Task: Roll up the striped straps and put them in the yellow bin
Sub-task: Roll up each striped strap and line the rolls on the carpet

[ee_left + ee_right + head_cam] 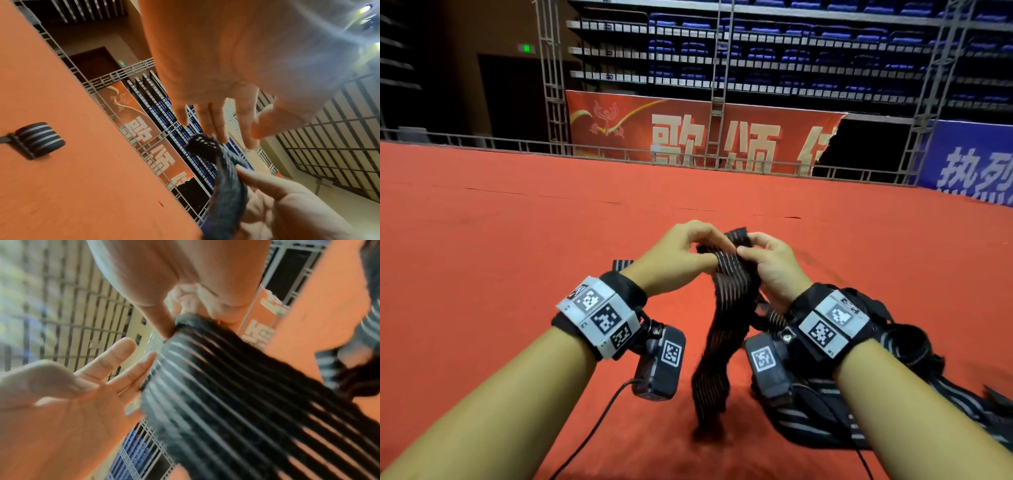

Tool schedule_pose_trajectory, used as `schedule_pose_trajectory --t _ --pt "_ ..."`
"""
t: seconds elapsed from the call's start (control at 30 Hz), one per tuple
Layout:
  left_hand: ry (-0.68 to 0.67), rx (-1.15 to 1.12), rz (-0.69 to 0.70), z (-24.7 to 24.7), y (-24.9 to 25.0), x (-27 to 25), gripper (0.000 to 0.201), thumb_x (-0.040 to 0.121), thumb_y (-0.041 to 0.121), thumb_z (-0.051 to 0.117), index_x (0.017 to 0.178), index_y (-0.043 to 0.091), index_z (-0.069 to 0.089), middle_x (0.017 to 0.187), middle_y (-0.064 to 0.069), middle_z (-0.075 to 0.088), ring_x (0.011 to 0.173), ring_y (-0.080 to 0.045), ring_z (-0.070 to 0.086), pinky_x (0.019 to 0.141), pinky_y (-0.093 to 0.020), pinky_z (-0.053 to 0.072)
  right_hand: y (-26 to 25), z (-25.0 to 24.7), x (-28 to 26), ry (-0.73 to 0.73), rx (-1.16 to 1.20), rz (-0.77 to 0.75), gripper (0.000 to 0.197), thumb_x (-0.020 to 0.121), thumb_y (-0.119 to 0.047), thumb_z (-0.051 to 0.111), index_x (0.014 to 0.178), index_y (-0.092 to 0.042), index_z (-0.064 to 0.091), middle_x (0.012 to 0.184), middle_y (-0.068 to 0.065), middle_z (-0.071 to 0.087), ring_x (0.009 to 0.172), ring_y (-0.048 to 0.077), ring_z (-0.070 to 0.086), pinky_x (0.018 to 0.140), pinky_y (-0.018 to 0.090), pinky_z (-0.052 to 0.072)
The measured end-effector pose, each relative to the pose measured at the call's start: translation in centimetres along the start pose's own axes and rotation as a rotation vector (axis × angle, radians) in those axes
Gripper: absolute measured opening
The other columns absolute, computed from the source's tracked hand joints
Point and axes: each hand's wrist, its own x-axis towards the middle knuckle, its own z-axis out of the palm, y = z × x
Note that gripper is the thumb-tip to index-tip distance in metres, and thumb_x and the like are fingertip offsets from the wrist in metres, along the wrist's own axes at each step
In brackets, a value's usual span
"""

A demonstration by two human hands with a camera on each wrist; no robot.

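A black strap with thin pale stripes (729, 291) is held up in front of me, its lower part hanging to the red carpet. My right hand (770, 263) pinches it just below its top end, thumb (160, 321) on the striped face and fingers curled behind. My left hand (681, 250) is at the same end with fairly straight fingers (218, 126). Its fingertips touch the strap's edge (152, 356) and its thumb stands apart. In the left wrist view the strap's end (201, 144) curls over beside those fingertips. The yellow bin is not in view.
A rolled striped strap (39, 139) lies on the carpet to my left. A heap of loose striped straps (825, 421) lies under my right forearm. The red carpet (517, 222) runs ahead to a grey metal railing (619, 154) with banners behind.
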Motion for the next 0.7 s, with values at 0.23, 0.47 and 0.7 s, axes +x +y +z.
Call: schedule_pose_trajectory --t 0.23,0.47,0.7 --pt "0.106 0.041 -0.35 0.3 -2.3 0.6 0.044 0.098 0.049 0.048 0.092 0.008 0.061 0.085 -0.001 0.068 0.073 -0.014 0.064 0.058 -0.027 0.041 0.2 -0.3 -0.8 0.075 -0.135 -0.198 0.027 0.085 0.016 0.049 0.081 -0.009 0.059 0.074 0.003 0.062 0.062 0.005 0.06 0.06 0.021 0.05" --pt "0.176 -0.318 -0.094 1.7 -1.7 1.2 0.021 0.095 -0.007 0.052 0.113 0.0 0.061 0.094 -0.006 0.066 0.076 -0.002 0.063 0.071 -0.016 0.051 0.1 0.7 -1.6 -0.005 -0.079 -0.281 0.013 0.096 -0.003 0.054 0.092 -0.01 0.064 0.075 -0.004 0.069 0.064 0.004 0.064 0.058 0.017 0.049" --pt "0.238 -0.172 -0.022 1.8 -1.0 1.2 0.014 0.098 0.014 0.057 0.084 0.012 0.059 0.076 -0.001 0.06 0.067 -0.007 0.054 0.065 -0.022 0.044 -0.7 -0.8 -1.4 0.027 -0.24 -0.302 0.019 0.092 -0.001 0.056 0.075 -0.01 0.055 0.067 0.003 0.058 0.059 0.01 0.055 0.054 0.023 0.045"
